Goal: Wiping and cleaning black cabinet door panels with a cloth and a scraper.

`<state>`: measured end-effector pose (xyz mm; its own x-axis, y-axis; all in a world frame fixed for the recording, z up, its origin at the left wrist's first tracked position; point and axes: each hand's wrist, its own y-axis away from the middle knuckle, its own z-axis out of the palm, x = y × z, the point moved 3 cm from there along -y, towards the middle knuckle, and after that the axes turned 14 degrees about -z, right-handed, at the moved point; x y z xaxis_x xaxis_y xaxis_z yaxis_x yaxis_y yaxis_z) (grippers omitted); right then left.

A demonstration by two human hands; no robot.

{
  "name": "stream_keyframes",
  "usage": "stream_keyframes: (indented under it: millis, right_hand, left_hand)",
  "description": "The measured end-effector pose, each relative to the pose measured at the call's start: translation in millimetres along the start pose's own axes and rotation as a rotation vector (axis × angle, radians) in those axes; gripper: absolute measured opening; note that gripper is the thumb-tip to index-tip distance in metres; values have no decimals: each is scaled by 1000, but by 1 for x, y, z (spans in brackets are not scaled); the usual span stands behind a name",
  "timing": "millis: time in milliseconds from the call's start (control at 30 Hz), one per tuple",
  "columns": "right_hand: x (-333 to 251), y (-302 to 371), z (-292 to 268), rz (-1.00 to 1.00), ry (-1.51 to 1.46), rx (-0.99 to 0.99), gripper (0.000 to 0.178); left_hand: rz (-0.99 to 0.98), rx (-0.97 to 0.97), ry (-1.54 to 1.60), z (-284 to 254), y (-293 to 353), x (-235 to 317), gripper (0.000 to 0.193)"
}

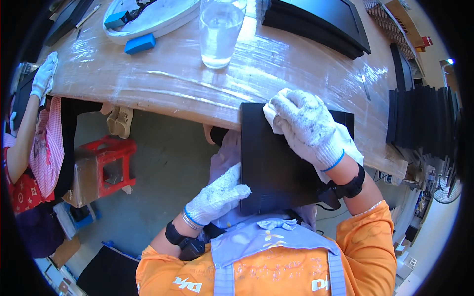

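Note:
A flat black rectangular panel (281, 170) rests partly over the near edge of the table, tilted toward my body. My left hand (217, 197), in a white knit glove, grips the panel's left edge, its thumb near the front and its other fingers partly hidden. My right hand (307, 126), gloved alike with grey smudges, presses a white cloth (271, 117) onto the panel's upper right area. More of the cloth hangs out beside the right wrist and over the panel. What supports the panel underneath is hidden.
A film-wrapped table (168, 74) holds a glass of water (219, 37), a white round tray (163, 24), a blue block (139, 44) and stacked black panels (321, 24). Upright black panels (424, 118) stand right. Another person's gloved hand (45, 76) and a red stool (116, 165) are left.

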<state>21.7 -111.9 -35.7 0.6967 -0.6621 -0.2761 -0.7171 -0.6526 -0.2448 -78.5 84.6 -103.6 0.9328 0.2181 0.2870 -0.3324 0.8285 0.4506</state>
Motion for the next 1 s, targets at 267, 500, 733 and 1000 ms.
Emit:
stream_keyframes:
  millis: [267,500,733,1000]
  right_hand:
    - [-6,1,4,7,-107,35,3]
    - [3,4,9,56,-8,103,10]
    - [-15,1,15,37,-23,42,18]
    - [-120,34,30,-421,83,-322,19]
  left_hand:
    - [12,4,366,-9,-2,-33,54]
    - [-84,-51,388,-6,5,-39,83]
    - [-62,-37,357,5,6,-28,91]
    - [-13,-34,227,-7,-1,-34,89]
